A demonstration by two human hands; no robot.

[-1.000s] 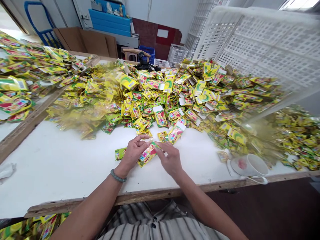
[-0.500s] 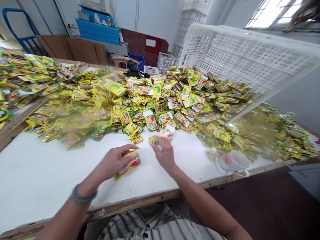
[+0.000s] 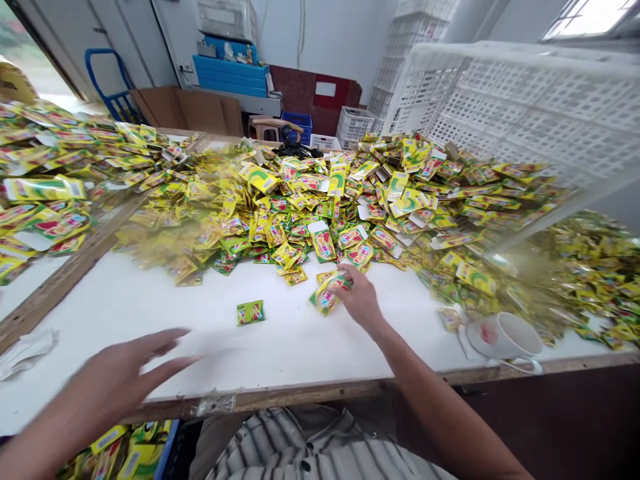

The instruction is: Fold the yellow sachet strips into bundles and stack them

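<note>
My left hand [image 3: 133,367] hovers over the front left of the white table [image 3: 210,360], blurred, its fingers apart and nothing in them. A small printed yellow-and-green carton [image 3: 326,295] is pinched in my right hand [image 3: 361,299], tilted just above the table. Part of a yellow sachet shows behind that carton. Between the two hands a green sachet [image 3: 251,313] lies flat by itself. Beyond my right hand, a carton with a white open flap [image 3: 321,241] leans at the front of the heap.
Piled sachets [image 3: 200,193] and cartons [image 3: 450,193] cover the back of the table. A white perforated crate [image 3: 500,107] lies tipped at right, near a white mug [image 3: 505,335]. A wooden strip [image 3: 75,267] divides the left side. Below the front edge sits a blue-rimmed bin [image 3: 167,453] of cartons.
My left hand has let go of a carton and swung left toward the table's front edge. My right hand has picked up a carton. A green sachet now shows, and the view has turned left.
</note>
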